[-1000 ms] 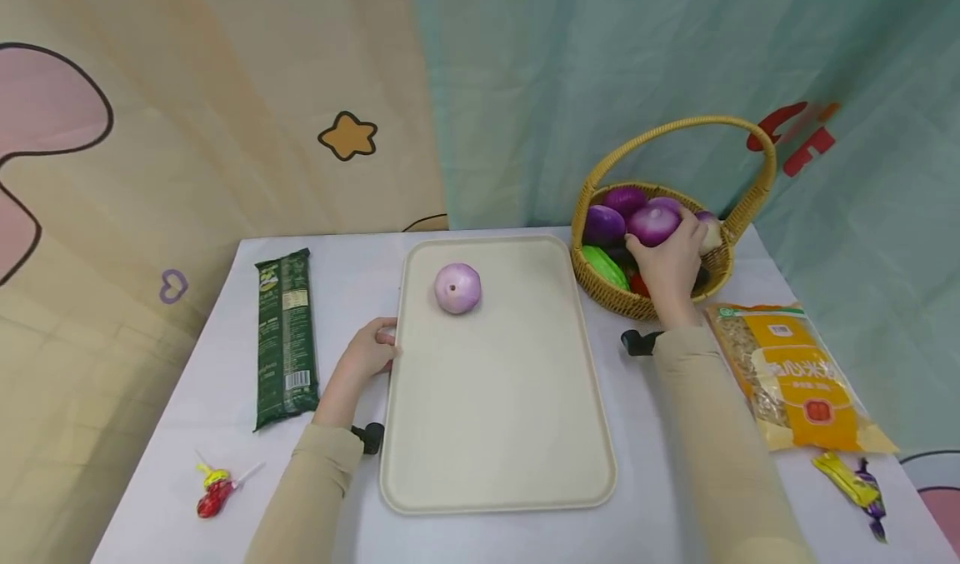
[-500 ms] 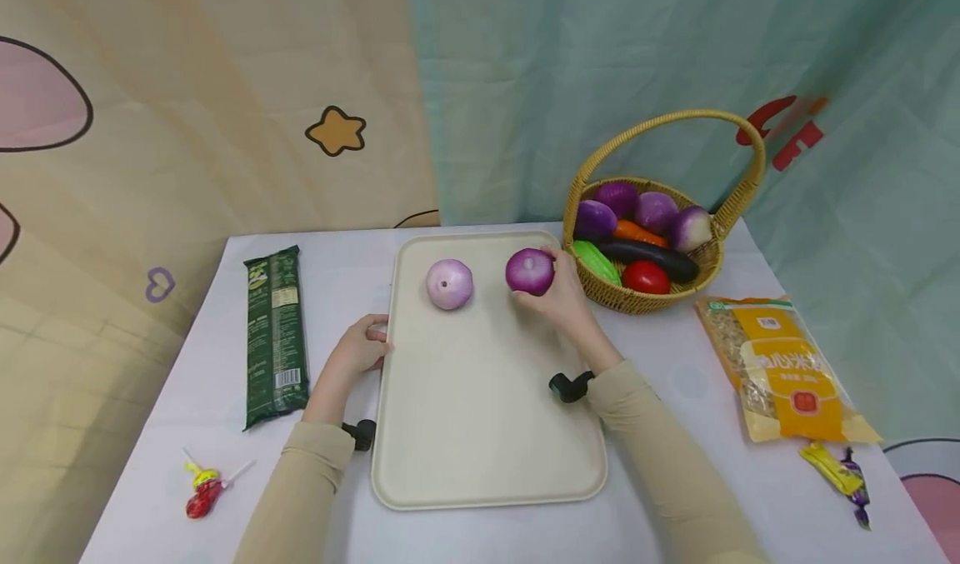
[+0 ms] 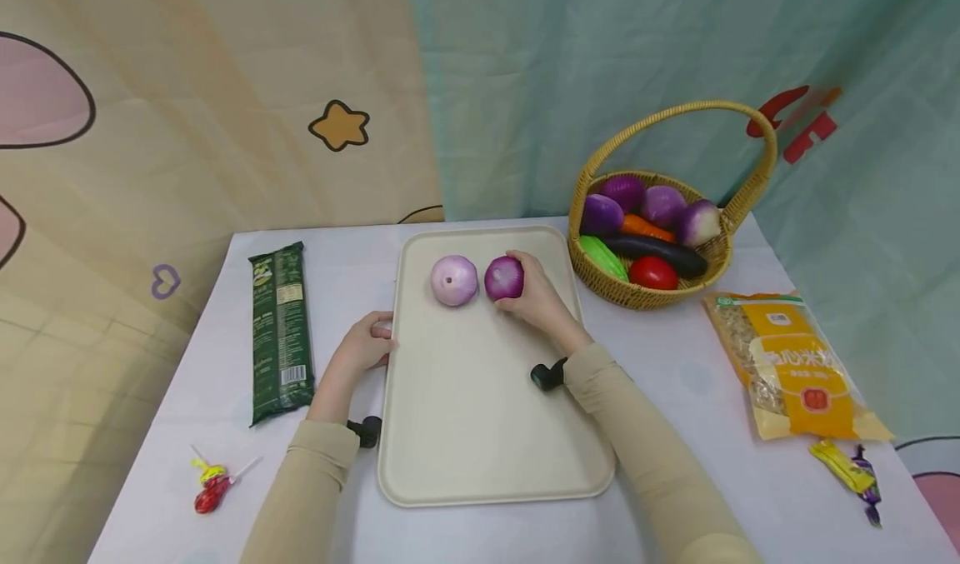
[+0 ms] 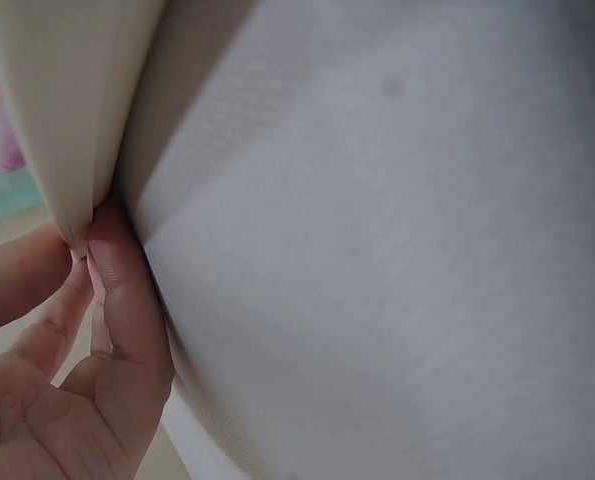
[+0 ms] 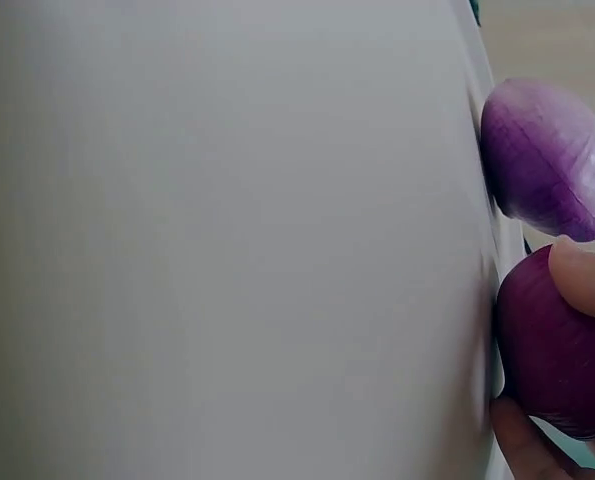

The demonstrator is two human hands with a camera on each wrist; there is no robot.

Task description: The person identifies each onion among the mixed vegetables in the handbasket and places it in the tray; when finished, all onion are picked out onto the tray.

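A cream tray (image 3: pixel 487 431) lies in the middle of the white table. On its far end sit a pale purple onion (image 3: pixel 453 281) and, right beside it, a darker purple onion (image 3: pixel 502 277). My right hand (image 3: pixel 528 293) grips the darker onion (image 5: pixel 552 360), which rests on the tray next to the pale onion (image 5: pixel 547 160). My left hand (image 3: pixel 367 343) holds the tray's left rim; in the left wrist view its fingers (image 4: pixel 127 310) pinch the tray edge (image 4: pixel 67 130).
A wicker basket (image 3: pixel 645 293) at the back right holds purple onions, a carrot, an aubergine, a tomato and a green vegetable. A green packet (image 3: pixel 281 331) lies left of the tray, lollipops (image 3: pixel 212 485) front left, a yellow bag (image 3: pixel 798 364) and sweets (image 3: pixel 851 476) on the right.
My right hand took a dark purple onion out of the basket, carried it left over the tray and set it beside the pale onion. The left hand stayed on the tray rim.
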